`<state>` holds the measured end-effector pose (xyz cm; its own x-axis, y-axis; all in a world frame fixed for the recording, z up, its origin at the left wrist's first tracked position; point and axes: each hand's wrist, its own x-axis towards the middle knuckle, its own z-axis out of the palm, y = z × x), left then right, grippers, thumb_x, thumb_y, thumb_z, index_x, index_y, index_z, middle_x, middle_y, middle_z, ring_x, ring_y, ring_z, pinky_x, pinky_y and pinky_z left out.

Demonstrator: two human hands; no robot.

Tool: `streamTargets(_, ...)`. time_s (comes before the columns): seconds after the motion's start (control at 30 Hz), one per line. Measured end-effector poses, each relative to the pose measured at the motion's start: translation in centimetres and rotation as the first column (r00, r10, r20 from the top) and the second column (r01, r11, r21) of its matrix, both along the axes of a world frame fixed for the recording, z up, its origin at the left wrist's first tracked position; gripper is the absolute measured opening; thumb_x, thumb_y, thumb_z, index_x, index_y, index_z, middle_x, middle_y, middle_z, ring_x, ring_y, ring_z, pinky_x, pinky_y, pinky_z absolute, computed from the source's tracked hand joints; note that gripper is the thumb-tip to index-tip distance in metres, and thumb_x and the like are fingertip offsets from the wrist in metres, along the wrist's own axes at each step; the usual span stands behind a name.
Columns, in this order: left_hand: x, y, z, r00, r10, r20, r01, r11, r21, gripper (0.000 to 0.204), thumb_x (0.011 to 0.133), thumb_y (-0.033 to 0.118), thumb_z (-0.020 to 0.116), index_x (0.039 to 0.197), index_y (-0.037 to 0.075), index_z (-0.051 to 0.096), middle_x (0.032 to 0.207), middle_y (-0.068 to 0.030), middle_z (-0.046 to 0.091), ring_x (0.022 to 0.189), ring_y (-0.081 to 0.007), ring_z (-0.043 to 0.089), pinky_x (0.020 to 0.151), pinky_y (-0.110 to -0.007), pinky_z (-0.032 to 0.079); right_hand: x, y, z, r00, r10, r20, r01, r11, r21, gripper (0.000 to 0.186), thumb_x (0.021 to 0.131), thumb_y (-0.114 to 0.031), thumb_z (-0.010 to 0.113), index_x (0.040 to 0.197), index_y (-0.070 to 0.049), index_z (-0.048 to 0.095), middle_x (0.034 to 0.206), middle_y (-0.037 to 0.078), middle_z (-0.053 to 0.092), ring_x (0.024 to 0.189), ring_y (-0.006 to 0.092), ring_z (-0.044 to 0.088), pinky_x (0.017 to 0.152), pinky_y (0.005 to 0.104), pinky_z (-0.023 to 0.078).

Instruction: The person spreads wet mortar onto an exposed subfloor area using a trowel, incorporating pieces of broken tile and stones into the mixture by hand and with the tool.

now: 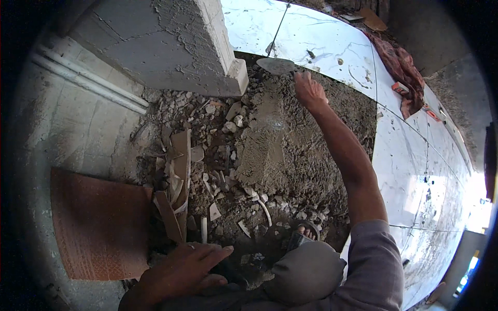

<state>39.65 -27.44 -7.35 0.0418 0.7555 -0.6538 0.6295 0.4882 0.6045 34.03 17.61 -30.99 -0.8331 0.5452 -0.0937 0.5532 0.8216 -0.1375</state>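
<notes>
My right hand (310, 91) is stretched far forward, its fingers closed round the handle of a trowel (275, 65). The trowel's grey blade lies flat along the far edge of a wet mortar bed (290, 140), close to the white marbled tiles (316, 39). Part of the mortar is smoothed and the rest is rough. Near the lower edge, my left hand (189, 269) rests by my body with its fingers stretched out and nothing in it.
A plastered pillar (171, 41) stands at the far left. Rubble and broken tile pieces (179, 171) lie left of the mortar. A brown textured sheet (101, 223) is at the left, and white pipes (91, 83) run along the wall. A reddish cloth (402, 67) lies on the right tiles.
</notes>
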Motion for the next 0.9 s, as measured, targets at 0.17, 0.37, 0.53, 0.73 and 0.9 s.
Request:
streamTargets(0.17, -0.3, 1.0, -0.3, 1.000, -0.018, 0.001, 0.018, 0.999, -0.035, 0.069, 0.086, 0.043, 0.061, 0.140, 0.009, 0.036, 0.133, -0.0169, 0.049, 0.122, -0.0363, 0.046, 0.102, -0.045, 0.038, -1.5, -0.6, 0.7, 1.000, -0.026, 0.009, 0.026, 1.000, -0.004, 0.029, 0.095, -0.018, 0.042, 0.122, -0.012, 0.050, 0.120, 0.016, 0.050, 0.109, 0.0379, 0.058, 0.084, 0.0552, 0.051)
streamTargets(0.37, -0.7, 1.4, -0.8, 1.000, 0.026, 0.017, -0.026, 1.000, -0.012, 0.064, 0.085, 0.040, 0.062, 0.137, 0.010, 0.040, 0.132, -0.0172, 0.049, 0.119, -0.0370, 0.048, 0.102, -0.045, 0.038, -1.1, 3.8, -0.7, 0.981, -0.060, 0.186, 0.064, 0.998, -0.020, 0.035, 0.093, -0.020, 0.047, 0.126, -0.013, 0.049, 0.121, 0.017, 0.054, 0.108, 0.0352, 0.059, 0.086, 0.0492, 0.053)
streamTargets(0.53, -1.2, 0.6, -0.8, 0.998, 0.070, -0.007, -0.070, 0.996, 0.053, 0.059, 0.085, 0.034, 0.064, 0.135, 0.010, 0.043, 0.129, -0.0166, 0.052, 0.117, -0.0370, 0.050, 0.099, -0.045, 0.040, 6.2, 9.3, -1.0, 0.995, 0.017, 0.103, -0.025, 0.996, 0.080, 0.048, 0.092, -0.022, 0.050, 0.138, -0.018, 0.038, 0.116, 0.019, 0.058, 0.106, 0.0359, 0.060, 0.083, 0.0468, 0.052)
streamTargets(0.73, -2.3, 0.3, -1.1, 0.987, 0.161, -0.006, -0.161, 0.986, 0.044, 0.060, 0.085, 0.041, 0.062, 0.133, 0.009, 0.046, 0.130, -0.0169, 0.051, 0.119, -0.0359, 0.049, 0.101, -0.044, 0.040, 12.2, 8.8, -2.6, 0.996, -0.026, -0.084, 0.037, 0.991, 0.126, 0.041, 0.095, -0.028, 0.041, 0.135, -0.015, 0.043, 0.117, 0.019, 0.057, 0.101, 0.0370, 0.059, 0.086, 0.0488, 0.048)
streamTargets(0.9, -3.8, 4.1, -0.1, 0.947, 0.237, -0.217, -0.179, 0.949, 0.258, 0.068, 0.083, 0.050, 0.061, 0.132, 0.006, 0.048, 0.131, -0.0185, 0.051, 0.122, -0.0360, 0.048, 0.103, -0.044, 0.037, 4.3, 3.8, -2.3, 0.996, 0.088, 0.006, -0.088, 0.996, 0.006, 0.051, 0.093, -0.022, 0.048, 0.140, -0.010, 0.032, 0.124, 0.022, 0.052, 0.109, 0.0359, 0.057, 0.083, 0.0465, 0.053)
